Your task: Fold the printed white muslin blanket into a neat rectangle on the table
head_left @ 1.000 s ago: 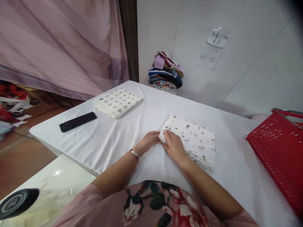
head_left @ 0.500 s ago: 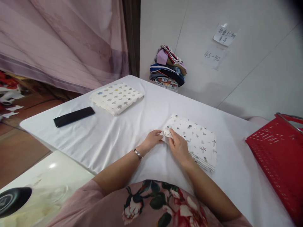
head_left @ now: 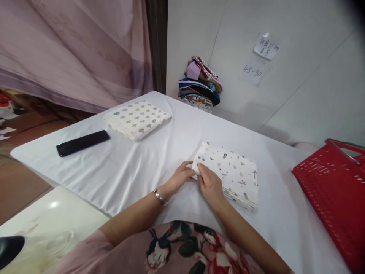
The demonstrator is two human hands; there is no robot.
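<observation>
A folded white cloth [head_left: 235, 169] with small scattered prints lies on the white-covered table, its layers stacked along the near edge. My left hand [head_left: 182, 176] pinches the left corner of this cloth between thumb and fingers. Against the same corner, my right hand [head_left: 211, 184] grips the layers, its fingers on top and the hand covering part of the near edge. Farther left rests a second folded cloth [head_left: 139, 118], cream with grey mushroom-like shapes; neither hand touches it.
A long black flat object [head_left: 83, 143] lies on the table [head_left: 137, 163] at left. On the right stands a red perforated basket [head_left: 336, 190] with a metal handle. Folded fabrics [head_left: 199, 83] are piled against the wall behind. A white surface [head_left: 76, 205] adjoins at lower left.
The cloth's corner, lifted with its layered edge showing half a second ago, now lies lower and flatter. Both hands stay at that corner. The view has shifted slightly.
</observation>
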